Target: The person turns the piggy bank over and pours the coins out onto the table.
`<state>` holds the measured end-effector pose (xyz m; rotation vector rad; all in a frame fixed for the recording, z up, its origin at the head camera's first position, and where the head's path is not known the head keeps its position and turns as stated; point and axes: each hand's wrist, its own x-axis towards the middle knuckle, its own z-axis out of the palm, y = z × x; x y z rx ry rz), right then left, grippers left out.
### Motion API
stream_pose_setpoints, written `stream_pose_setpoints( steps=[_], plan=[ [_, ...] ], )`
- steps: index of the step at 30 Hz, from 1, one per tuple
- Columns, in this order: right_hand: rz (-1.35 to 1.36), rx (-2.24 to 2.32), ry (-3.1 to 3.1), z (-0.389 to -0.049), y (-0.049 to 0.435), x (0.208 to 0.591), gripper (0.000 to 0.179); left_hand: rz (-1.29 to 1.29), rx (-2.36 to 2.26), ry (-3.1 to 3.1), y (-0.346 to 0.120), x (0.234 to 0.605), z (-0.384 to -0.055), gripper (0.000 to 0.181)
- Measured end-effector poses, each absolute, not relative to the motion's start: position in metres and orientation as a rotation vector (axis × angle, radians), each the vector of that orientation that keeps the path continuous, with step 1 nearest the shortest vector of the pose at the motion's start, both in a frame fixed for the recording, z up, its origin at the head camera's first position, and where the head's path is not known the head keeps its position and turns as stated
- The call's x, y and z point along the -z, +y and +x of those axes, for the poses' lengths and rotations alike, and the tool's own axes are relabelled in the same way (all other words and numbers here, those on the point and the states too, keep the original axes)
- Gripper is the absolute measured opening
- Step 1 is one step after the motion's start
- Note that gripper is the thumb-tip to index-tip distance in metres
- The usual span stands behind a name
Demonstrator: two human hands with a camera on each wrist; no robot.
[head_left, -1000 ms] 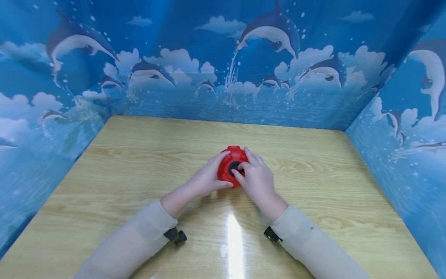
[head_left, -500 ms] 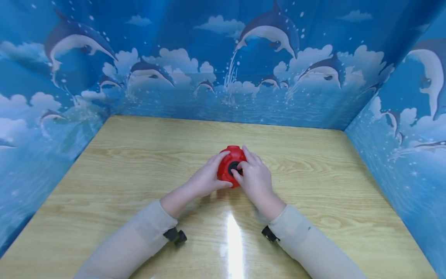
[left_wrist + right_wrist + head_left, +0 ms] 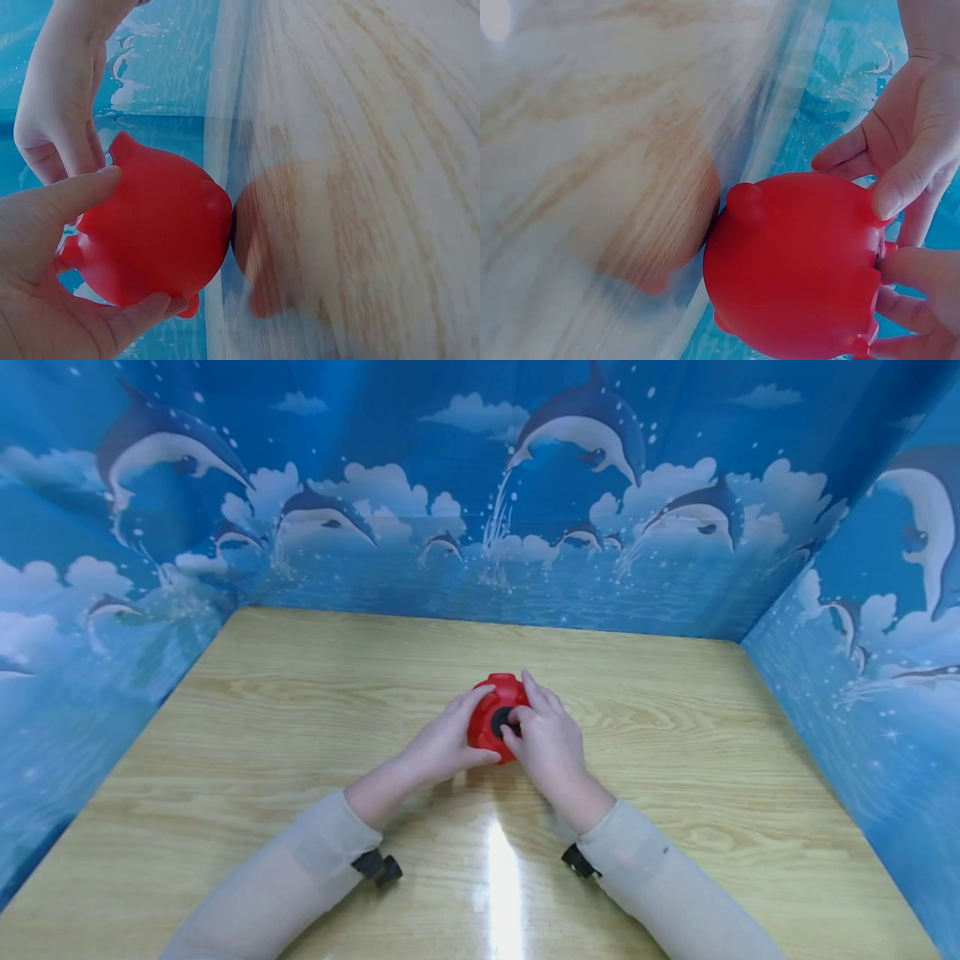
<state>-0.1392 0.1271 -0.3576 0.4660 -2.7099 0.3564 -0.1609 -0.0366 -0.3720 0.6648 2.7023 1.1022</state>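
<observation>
A red, rounded piggy bank (image 3: 481, 732) with stubby knobs stands on the table, its black round plug (image 3: 500, 722) facing up. From the left side my left hand (image 3: 442, 745) holds the bank, thumb on the near side and fingers on the far side. My right hand (image 3: 553, 747) pinches at the plug with thumb and curled forefinger, covering part of it, while another finger extends along the bank's right side. In the left wrist view the red body (image 3: 161, 225) touches the tabletop. The right wrist view shows the body (image 3: 791, 262) too, but the plug is mostly hidden there.
The wood-grain table (image 3: 315, 693) is glossy and reflects a bright light strip in front of the bank. A blue dolphin-print curtain (image 3: 390, 493) encloses its back and sides. Small black devices (image 3: 378, 867) sit at both cuffs.
My right hand has shifted and turned slightly leftward at the plug, its wrist moving a little with it. The left hand and the piggy bank stay almost where they were.
</observation>
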Motion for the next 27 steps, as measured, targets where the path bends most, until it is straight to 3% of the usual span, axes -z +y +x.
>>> stream_pose_setpoints(
  steps=[27],
  plan=[
    [0.415, -0.602, -2.645, -0.148, 0.127, 0.371, 0.012, 0.636, -1.126, 2.673, -0.039, 0.373, -0.165, 0.091]
  ],
)
